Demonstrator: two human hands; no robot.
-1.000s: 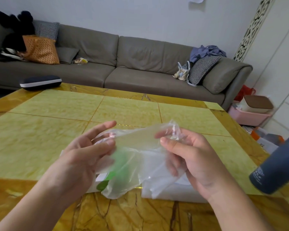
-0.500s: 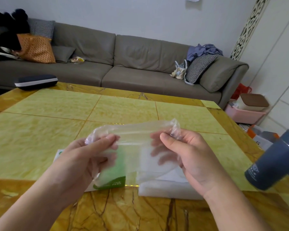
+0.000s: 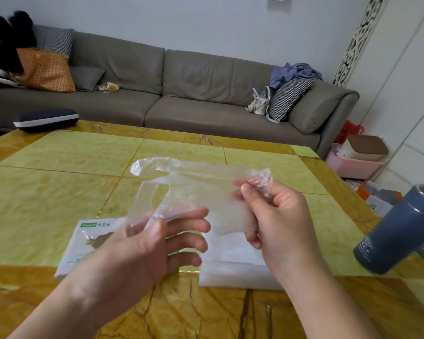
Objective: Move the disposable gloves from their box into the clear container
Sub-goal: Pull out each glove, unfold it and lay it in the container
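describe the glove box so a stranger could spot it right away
Start at the yellow-green tiled table, then look at its near edge, under the left hand. The glove box lies flat there, white with a green label, beside a frosted clear container.

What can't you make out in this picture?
- Glove box, head view: the left hand covers its right part; the small print is unreadable.
- White stack: both hands and the clear glove hide much of it.
- Blue cup: cut off by the right edge.
- Clear container: cannot be picked out.
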